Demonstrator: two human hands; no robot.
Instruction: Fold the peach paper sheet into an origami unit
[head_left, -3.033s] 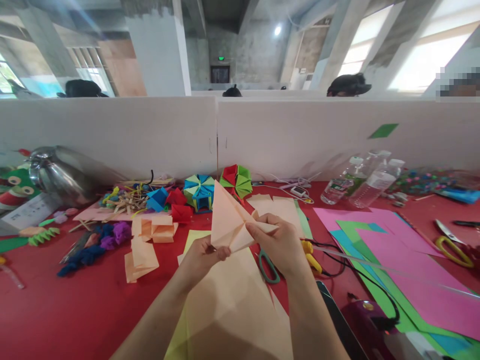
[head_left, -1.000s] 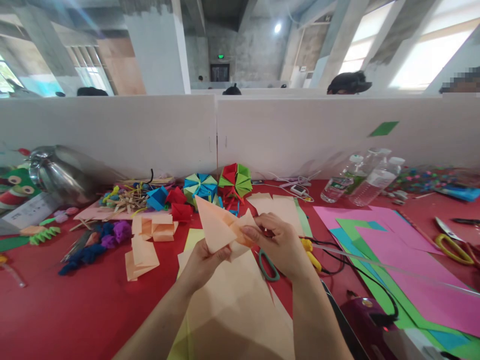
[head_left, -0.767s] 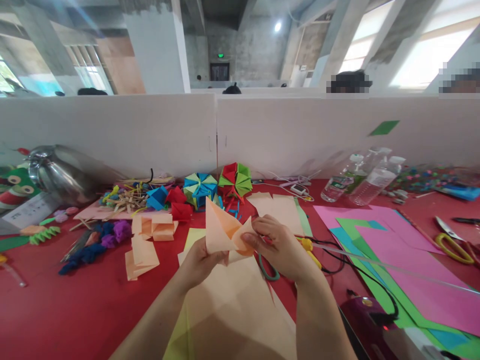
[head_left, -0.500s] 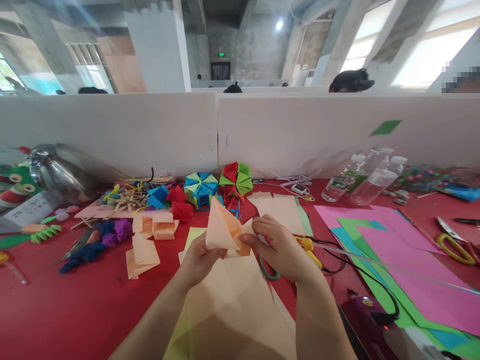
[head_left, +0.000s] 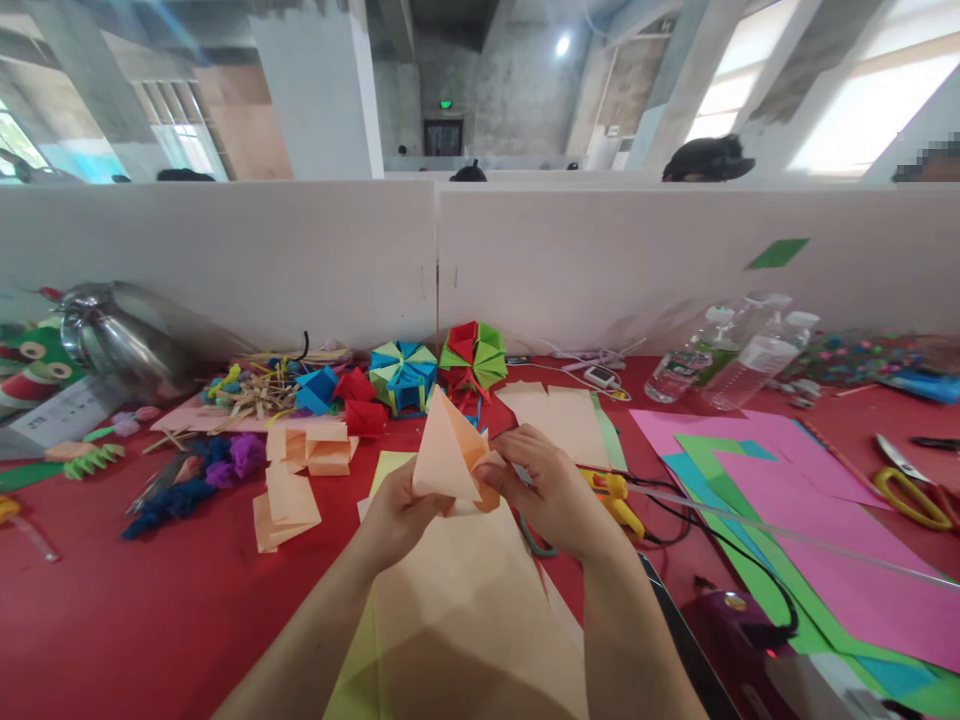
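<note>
At the left of the frame, a shiny silver jug is on the red tabletop. Next comes some purple fluff, then small folded papers. In the middle, the left hand has its fingers pinching the bottom left of a pointy peach paper. It is held up over a big tan sheet. The right hand has its fingers pinching the paper's right side. Farther right are clear bottles, a pink sheet and yellow-handled scissors.
</note>
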